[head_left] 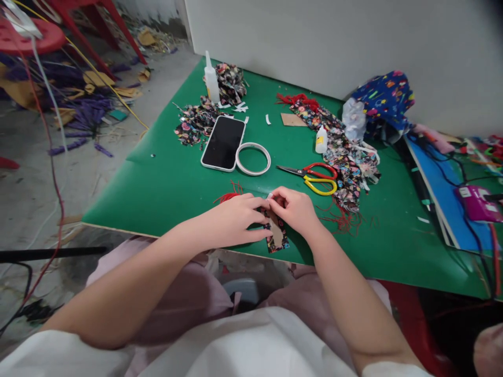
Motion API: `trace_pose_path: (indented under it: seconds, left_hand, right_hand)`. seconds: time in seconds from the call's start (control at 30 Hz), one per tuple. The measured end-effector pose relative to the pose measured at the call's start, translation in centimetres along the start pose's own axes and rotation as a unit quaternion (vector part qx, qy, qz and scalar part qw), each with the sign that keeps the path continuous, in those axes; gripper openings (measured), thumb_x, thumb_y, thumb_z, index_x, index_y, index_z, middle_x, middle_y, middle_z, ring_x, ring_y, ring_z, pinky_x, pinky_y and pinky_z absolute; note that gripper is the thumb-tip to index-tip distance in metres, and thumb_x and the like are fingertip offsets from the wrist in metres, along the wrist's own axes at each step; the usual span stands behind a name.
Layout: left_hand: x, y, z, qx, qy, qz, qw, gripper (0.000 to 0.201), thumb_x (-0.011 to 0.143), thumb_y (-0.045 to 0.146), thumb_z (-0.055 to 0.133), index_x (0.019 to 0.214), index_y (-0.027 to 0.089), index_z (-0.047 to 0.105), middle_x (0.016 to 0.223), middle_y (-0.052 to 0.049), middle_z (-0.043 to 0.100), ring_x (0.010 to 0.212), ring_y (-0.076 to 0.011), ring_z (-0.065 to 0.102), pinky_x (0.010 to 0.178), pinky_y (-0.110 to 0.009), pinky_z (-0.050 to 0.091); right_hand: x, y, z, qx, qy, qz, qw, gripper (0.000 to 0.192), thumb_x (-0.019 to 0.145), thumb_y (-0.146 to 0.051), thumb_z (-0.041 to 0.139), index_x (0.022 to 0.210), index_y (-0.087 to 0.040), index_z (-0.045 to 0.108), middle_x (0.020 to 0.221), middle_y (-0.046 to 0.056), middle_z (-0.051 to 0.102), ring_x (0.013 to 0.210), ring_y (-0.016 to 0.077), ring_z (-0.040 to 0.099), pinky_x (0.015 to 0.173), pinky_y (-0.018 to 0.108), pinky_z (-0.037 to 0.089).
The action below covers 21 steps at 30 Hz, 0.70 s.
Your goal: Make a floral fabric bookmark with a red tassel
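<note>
A small floral fabric piece with a brown card backing lies near the front edge of the green table. My left hand holds it from the left, thumb lower and fingers higher along it. At its upper end my right hand is closed in a pinch on a small white piece of tape, partly hidden by the fingers. Red tassel threads stick out behind my left hand. Scissors with one red and one yellow handle lie just beyond my right hand. A tape roll rests flat beside a phone.
A tall white glue bottle and a small one stand among floral fabric pieces. Tan card and white scraps lie behind. Right are a blue patterned cloth, a blue folder and cables. A red stool stands left.
</note>
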<state>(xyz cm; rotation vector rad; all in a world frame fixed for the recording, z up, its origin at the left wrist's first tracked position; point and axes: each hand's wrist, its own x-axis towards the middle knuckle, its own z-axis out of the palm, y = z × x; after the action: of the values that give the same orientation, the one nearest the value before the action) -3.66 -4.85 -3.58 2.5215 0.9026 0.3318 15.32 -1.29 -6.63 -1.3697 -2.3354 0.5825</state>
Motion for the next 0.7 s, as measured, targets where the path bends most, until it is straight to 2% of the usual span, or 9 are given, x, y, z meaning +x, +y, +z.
trace_pose_path:
  seconds: [0.17,0.43,0.7]
  left_hand:
    - [0.16,-0.4,0.04,-0.015,0.004,0.009,1.0,0.028,0.088,0.035,0.045,0.099,0.021,0.067,0.121,-0.007,0.054,0.101,-0.0194,0.052,0.091,-0.034,0.041]
    - [0.36,-0.13,0.17,0.008,0.013,-0.019,1.0,0.031,0.088,0.037,0.044,0.093,0.022,0.07,0.107,-0.009,0.056,0.099,-0.0205,0.05,0.09,-0.035,0.04]
    - [0.34,-0.2,0.07,0.023,0.018,-0.029,0.999,0.033,0.088,0.038,0.042,0.089,0.024,0.072,0.109,-0.008,0.057,0.098,-0.0204,0.05,0.089,-0.036,0.04]
  right_hand:
    - [0.31,-0.25,0.06,-0.034,-0.001,0.002,0.999,0.013,0.081,-0.031,0.053,0.077,-0.02,0.059,0.059,-0.003,0.055,0.057,0.0107,0.05,0.053,0.022,0.029]
    - [0.41,-0.18,-0.04,-0.011,-0.013,0.005,1.0,0.012,0.081,-0.031,0.055,0.078,-0.021,0.06,0.063,-0.003,0.058,0.058,0.01,0.05,0.053,0.021,0.028]
    - [0.35,0.02,-0.13,0.025,-0.016,0.02,0.999,0.008,0.078,-0.028,0.057,0.079,-0.021,0.062,0.061,-0.004,0.059,0.055,0.009,0.049,0.052,0.021,0.028]
